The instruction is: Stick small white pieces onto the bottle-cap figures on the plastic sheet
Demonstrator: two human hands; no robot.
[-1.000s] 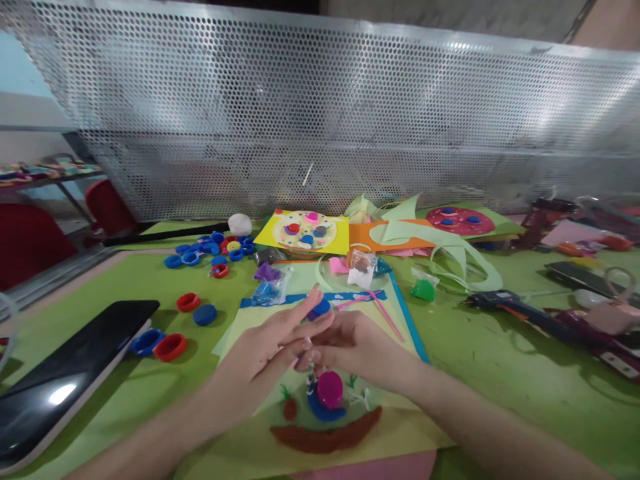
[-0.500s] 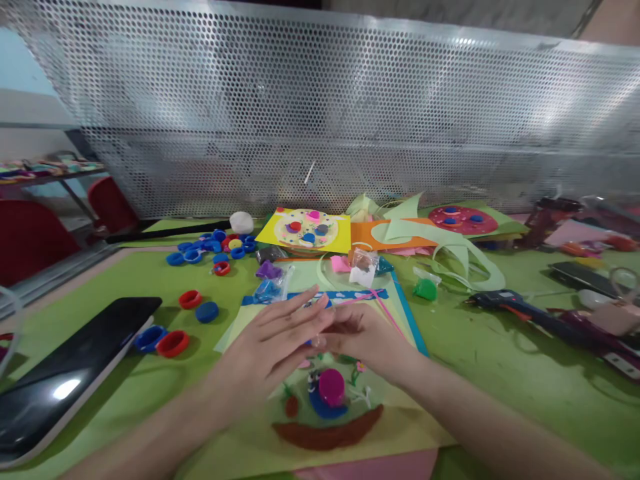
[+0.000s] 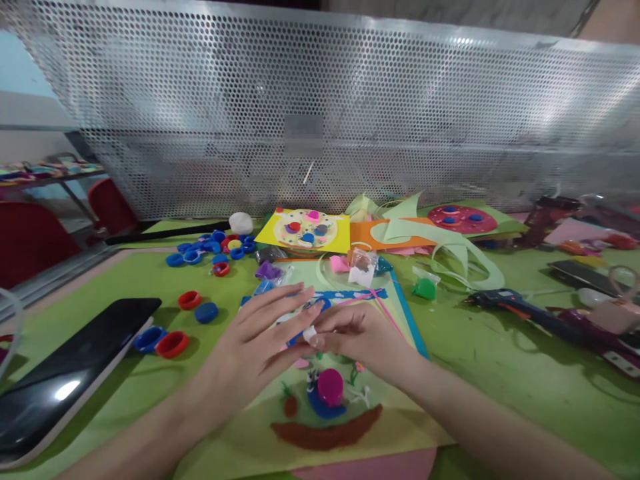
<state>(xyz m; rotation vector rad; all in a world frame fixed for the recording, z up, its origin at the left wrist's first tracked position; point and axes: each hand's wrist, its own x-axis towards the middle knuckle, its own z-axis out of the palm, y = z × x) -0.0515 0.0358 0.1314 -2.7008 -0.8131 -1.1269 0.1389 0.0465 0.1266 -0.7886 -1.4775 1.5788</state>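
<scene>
Between thumb and fingertips, my right hand (image 3: 363, 333) pinches a small white lump of what looks like modelling clay (image 3: 310, 334). My left hand (image 3: 270, 330) is open, its fingers stretched out beside the lump. Both hands hover over a craft picture on pale paper (image 3: 235, 437). On it are a snail with a magenta bottle-cap shell (image 3: 331, 387) and blue body, a brown clay strip (image 3: 327, 428), small flowers, and a blue band with white cloud shapes (image 3: 350, 294) along the top. The middle of the picture is partly hidden by my hands.
To the left lie a phone (image 3: 75, 373) and several blue and red bottle caps (image 3: 173, 344). Clay packets (image 3: 363, 265) and a yellow card (image 3: 340, 233) sit behind the picture. Rightward are green clay (image 3: 425, 288), a glue gun (image 3: 530, 317) and paper scraps. A perforated metal panel (image 3: 320, 87) stands behind.
My left hand has shifted slightly left, its fingers drawing away from my right fingertips. The white lump now shows in the right hand's pinch.
</scene>
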